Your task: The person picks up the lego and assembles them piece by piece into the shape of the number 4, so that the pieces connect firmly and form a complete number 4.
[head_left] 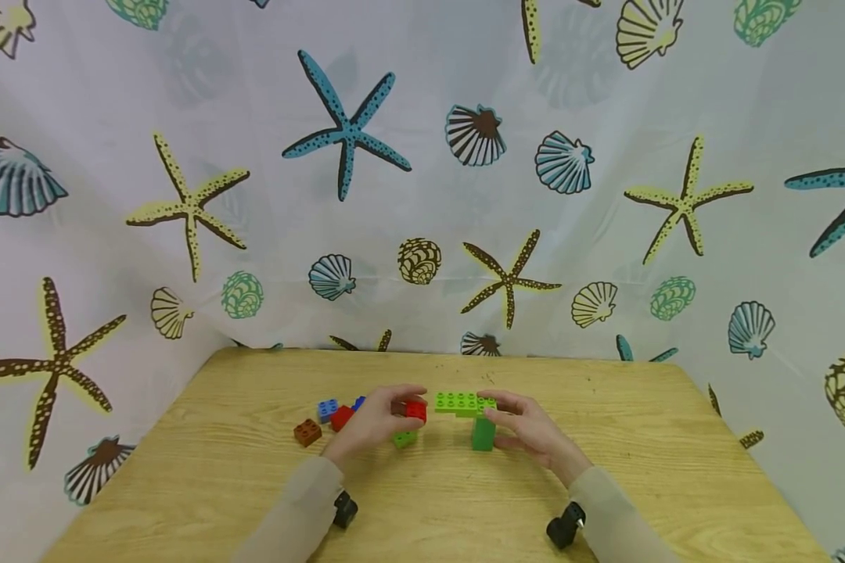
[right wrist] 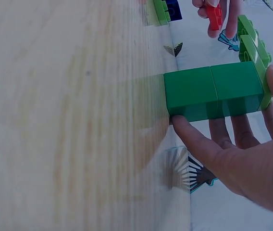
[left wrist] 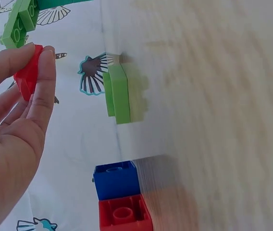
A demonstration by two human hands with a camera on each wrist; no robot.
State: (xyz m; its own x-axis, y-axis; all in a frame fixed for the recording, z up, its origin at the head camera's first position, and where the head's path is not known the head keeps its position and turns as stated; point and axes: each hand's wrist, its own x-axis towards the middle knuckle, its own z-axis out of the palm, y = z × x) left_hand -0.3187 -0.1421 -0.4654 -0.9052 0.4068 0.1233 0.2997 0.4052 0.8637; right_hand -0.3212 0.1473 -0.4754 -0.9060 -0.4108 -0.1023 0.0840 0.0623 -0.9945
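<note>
My left hand (head_left: 373, 422) pinches a small red brick (left wrist: 27, 77) between thumb and fingers, raised over the table. Just right of it stands a structure of toy bricks: two dark green blocks (right wrist: 213, 91) stacked upright, topped by light green studded bricks (head_left: 454, 403) that jut out to the left. My right hand (head_left: 535, 434) holds this structure from the right, one fingertip low on the tower's side and others up by the light green top. A gap separates the red brick from the overhanging end. Below the left hand, a light green brick (left wrist: 120, 94) sits on the table.
To the left of my left hand lie loose bricks: a blue one (head_left: 327, 410), a brown one (head_left: 307, 432), a red one (head_left: 341, 417) and another blue one (head_left: 358, 403). A curtain (head_left: 422, 195) with shells and starfish surrounds the wooden table (head_left: 422, 508).
</note>
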